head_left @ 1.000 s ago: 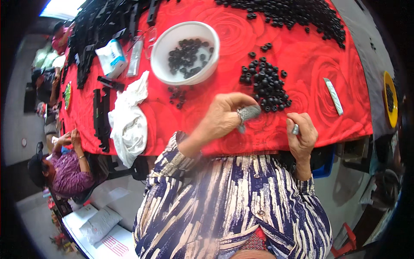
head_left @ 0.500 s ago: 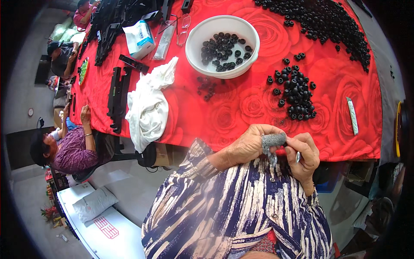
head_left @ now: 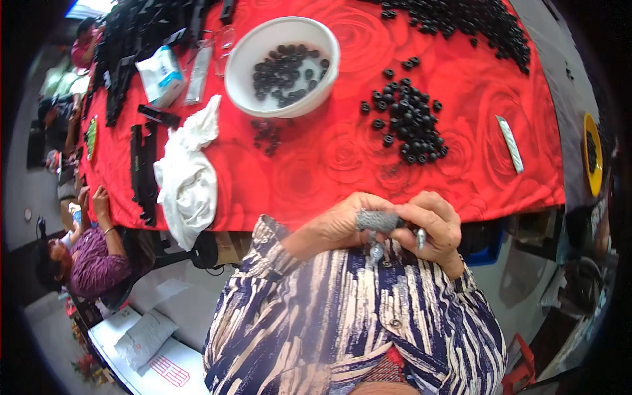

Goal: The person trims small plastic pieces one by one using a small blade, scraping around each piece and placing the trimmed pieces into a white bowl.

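My left hand point(head_left: 332, 220) is closed at the table's near edge, with a grey knitted piece point(head_left: 375, 220) at its fingertips; whether it is worn on a finger or pinched, I cannot tell. Below it dangles a small silvery bit point(head_left: 376, 251). My right hand point(head_left: 431, 227) is closed against the knitted piece's right end, the two hands nearly touching. From its curled fingers sticks the tip of a slim silver metal tool point(head_left: 421, 238). Something small and dark between the hands is mostly hidden. Just beyond lies a pile of small round black parts point(head_left: 411, 122).
A white bowl point(head_left: 240, 99) holds more black parts, and a large heap point(head_left: 461, 26) lies far right. On the left are a white cloth point(head_left: 187, 181), long black parts point(head_left: 143, 171) and a tissue pack point(head_left: 161, 76). A person in purple point(head_left: 99, 263) sits at left.
The view has shifted, so the table's things sit further left. Both hands stay together at the grey knitted piece, which has turned slightly; the right fingers are more curled over its end.
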{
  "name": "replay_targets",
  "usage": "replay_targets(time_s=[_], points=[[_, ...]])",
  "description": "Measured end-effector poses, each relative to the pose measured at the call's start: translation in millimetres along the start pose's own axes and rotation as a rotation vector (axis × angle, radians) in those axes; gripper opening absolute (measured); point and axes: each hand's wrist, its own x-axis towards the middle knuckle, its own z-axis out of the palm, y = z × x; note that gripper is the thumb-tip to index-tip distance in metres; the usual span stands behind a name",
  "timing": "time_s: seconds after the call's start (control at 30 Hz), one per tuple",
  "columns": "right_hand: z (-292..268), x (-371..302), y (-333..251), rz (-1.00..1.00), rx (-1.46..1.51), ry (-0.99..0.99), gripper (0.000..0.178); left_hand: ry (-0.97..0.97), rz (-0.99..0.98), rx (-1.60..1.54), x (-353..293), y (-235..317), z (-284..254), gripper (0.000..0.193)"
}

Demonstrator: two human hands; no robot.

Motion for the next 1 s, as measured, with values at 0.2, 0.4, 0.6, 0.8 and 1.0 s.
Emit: replay_targets(time_s=[0.2, 0.4, 0.6, 0.8, 1.0], points=[[-2.5, -2.0, 0.4, 0.105, 0.033, 0.031, 0.036, 0.001, 0.134, -0.032, -3.9, 2.7, 7.8, 0.022], [-0.6, -5.7, -2.7, 0.124, 0.041, 0.089, 0.038, 0.150, 0.182, 0.099, -6.7, 4.2, 20.5, 0.022], [0.7, -10.4, -1.2, -0.011, -0.008, 0.151, 0.040, 0.120, 0.127, 0.090, -12.0, 7.7, 24.8, 0.021], [-3.6, -11.7, -3.4, -0.089, -0.069, 0.087, 0.041, 0.088, 0.271, 0.146, -11.5, 3.7, 24.7, 0.022], [-5.5, -17.0, -7.5, -0.017, -0.082, 0.091, 0.037, 0.133, 0.313, 0.178, -13.6, 2.3, 29.9, 0.022]])
